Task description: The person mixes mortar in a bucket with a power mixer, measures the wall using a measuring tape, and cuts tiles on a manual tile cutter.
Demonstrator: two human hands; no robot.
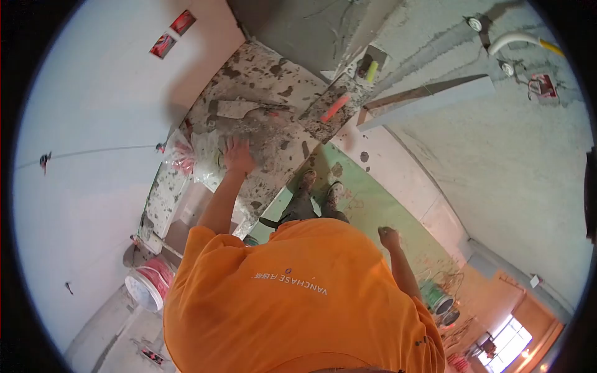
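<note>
Your left hand [239,156]: fingers extended and spread, back of the hand up, over the mortar-spattered board [283,146]. Not closed round anything that shows; can't tell whether the palm is pressing down. Fingertips are at the edge of a grey, dusty patch [255,132] on that board.

Clear plastic bag [208,155] with red print is just beside that hand, on your left, at the board's edge against the pale wall [93,118]. Can't make out its contents.

Your right hand [389,237]: low at your right side, fingers curled in, above the green floor covering [367,193], well apart from the board. Can't tell if it's grasping something small; the inside of the fist is hidden.

Beyond the dusty patch, to your right: red-orange bar [336,109] on a dark-smeared strip, with a yellow-green bar [372,71] farther along. White panel [429,102] lies at a slant right of those.

Your spattered shoes [309,178] are on the green covering, close to the board's edge. Red-and-white bucket [146,289] is back on your left; green bucket [437,299] back on your right.
</note>
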